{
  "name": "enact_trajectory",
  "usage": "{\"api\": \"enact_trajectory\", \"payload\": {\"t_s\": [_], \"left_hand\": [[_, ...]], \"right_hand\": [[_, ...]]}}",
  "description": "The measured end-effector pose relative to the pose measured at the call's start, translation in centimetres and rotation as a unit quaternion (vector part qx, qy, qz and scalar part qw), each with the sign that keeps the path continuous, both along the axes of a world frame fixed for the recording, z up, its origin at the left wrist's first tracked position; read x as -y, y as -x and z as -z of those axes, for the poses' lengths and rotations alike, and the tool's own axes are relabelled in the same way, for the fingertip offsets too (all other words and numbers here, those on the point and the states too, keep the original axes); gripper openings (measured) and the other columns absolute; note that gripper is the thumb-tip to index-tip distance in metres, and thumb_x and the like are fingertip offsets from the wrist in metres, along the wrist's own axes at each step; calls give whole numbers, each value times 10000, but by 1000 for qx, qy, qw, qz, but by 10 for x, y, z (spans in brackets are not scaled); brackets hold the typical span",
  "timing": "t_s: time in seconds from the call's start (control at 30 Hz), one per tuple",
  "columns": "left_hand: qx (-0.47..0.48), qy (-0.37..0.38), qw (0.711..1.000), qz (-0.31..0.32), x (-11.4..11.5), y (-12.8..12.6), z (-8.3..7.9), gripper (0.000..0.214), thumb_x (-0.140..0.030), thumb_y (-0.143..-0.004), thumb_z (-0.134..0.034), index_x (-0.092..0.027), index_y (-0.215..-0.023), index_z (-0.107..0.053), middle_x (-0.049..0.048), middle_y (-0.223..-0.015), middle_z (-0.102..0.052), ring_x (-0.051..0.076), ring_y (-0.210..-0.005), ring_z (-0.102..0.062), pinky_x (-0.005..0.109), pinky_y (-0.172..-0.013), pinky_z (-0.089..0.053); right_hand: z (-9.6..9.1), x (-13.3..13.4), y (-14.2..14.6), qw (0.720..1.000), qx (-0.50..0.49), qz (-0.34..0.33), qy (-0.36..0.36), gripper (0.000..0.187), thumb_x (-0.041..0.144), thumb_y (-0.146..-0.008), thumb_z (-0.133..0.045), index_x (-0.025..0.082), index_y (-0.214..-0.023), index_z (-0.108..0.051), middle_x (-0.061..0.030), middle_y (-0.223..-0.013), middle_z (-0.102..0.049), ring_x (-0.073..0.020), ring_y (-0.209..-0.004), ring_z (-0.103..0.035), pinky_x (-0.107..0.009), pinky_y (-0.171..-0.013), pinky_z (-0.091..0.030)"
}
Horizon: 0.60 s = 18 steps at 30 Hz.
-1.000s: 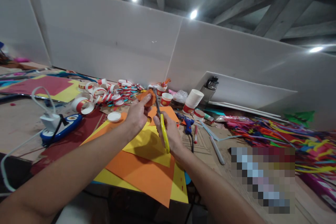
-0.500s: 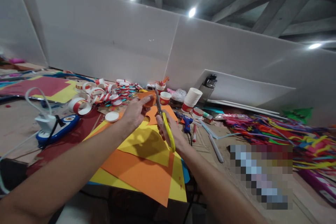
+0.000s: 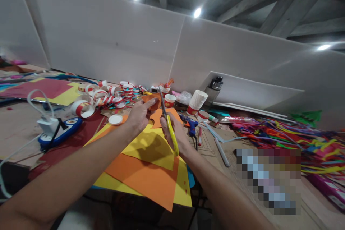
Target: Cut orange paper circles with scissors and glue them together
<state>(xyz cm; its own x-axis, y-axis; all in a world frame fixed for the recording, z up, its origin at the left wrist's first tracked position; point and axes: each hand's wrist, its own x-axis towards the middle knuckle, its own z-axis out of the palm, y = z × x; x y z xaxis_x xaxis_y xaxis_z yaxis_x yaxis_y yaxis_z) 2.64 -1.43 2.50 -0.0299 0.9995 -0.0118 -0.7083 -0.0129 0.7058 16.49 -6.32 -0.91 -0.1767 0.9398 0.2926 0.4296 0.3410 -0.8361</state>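
Note:
Pinched in my left hand (image 3: pixel 140 114) is a small piece of orange paper (image 3: pixel 154 102), held above the table. My right hand (image 3: pixel 174 133) is wrapped round yellow-handled scissors (image 3: pixel 172 134), whose blades point up and away beside the right edge of that piece. Whether the blades touch the paper I cannot tell. Beneath both hands lie a yellow sheet (image 3: pixel 159 156) and a larger orange sheet (image 3: pixel 140 178), overlapping on the table. Another orange sheet (image 3: pixel 176 115) with a curved cut-out lies just behind the hands.
Paper-cup rings (image 3: pixel 83 108) lie at the left behind a blue power strip (image 3: pixel 61 133). Stacked paper cups (image 3: pixel 198 100), a dark bottle (image 3: pixel 214 91) and a blue glue gun (image 3: pixel 192 127) stand or lie right of centre. Colourful pipe cleaners (image 3: pixel 283 136) cover the right side.
The scissors have turned slightly in my right hand, and their handles look closer together. The orange piece in my left hand has barely moved.

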Motion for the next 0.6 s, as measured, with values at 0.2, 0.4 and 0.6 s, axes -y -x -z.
{"api": "enact_trajectory", "payload": {"t_s": [0.2, 0.4, 0.6], "left_hand": [[-1, -5, 1000, 2, -2, 1, 3, 334, -158, -487, -902, -142, -687, -635, -33, -623, -655, 73, -535, -531, 205, -473, -345], [-4, -2, 1000, -4, -3, 0, 4, 279, -150, -539, -876, -152, -692, -643, -29, -620, -660, 88, -573, -565, 209, -497, -357], [11, -3, 1000, -12, -4, -1, 6, 238, -127, -551, -851, -155, -693, -662, -23, -647, -686, 86, -586, -581, 199, -497, -366]], "right_hand": [[-2, 1, 0, 1000, 16, 16, -5, 296, 515, -908, -550, 232, -994, -562, 40, -661, -465, -109, -539, -419, -213, -494, -345], [-2, 1, 0, 1000, -15, -16, 16, 323, 525, -917, -541, 241, -1070, -550, 40, -680, -479, -108, -544, -422, -213, -505, -368], [-2, -1, 5, 1000, -20, -11, -5, 356, 558, -912, -528, 228, -1044, -539, 17, -735, -501, -116, -597, -432, -212, -513, -362]]}}
